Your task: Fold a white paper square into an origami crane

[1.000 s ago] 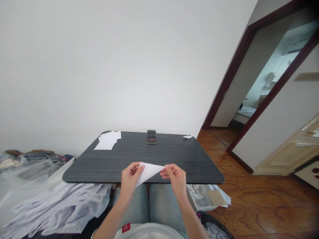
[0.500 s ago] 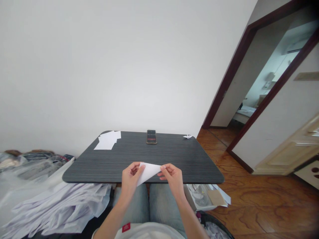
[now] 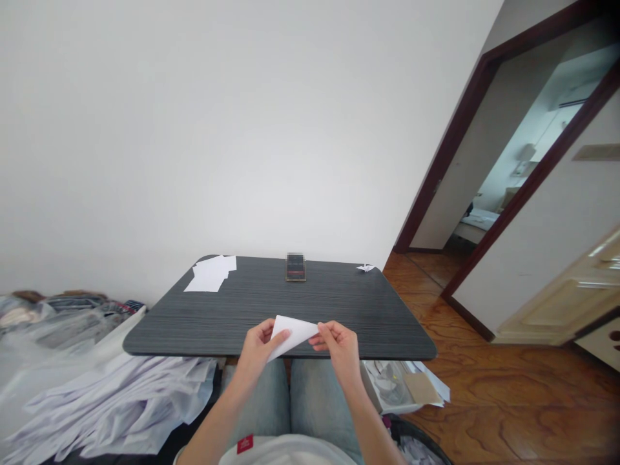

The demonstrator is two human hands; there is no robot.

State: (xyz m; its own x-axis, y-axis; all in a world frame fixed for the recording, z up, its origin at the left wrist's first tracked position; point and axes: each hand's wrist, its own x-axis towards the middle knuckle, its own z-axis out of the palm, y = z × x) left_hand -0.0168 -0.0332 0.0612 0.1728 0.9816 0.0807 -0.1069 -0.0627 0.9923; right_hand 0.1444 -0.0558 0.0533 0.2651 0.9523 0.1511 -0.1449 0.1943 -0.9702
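Change: gap between the left hand (image 3: 256, 352) and right hand (image 3: 340, 352) a little narrower than a moment ago; left thumb further across the folded white paper (image 3: 296, 332).
Left grip: pressed together, thumb on top and fingers behind, pinching one end of the paper.
Right grip: thumb and fingertips pinching the opposite corner.
Paper: thin, matte, crisp triangle, held up between both hands, near the table's front edge.
Below: faded blue jeans (image 3: 256, 403) over the lap.
Table: dark wood-grain top (image 3: 252, 310) with rounded corners and fine horizontal streaks.
Far edge: loose white sheets (image 3: 210, 274), a smartphone (image 3: 295, 267), a small folded paper piece (image 3: 365, 268).
Left: crumpled white plastic sheeting (image 3: 111, 400).
Right: open cardboard box (image 3: 387, 381), then glossy wood floor (image 3: 494, 400).
Farthest: smooth white wall (image 3: 194, 129), dark-framed doorway (image 3: 484, 129).
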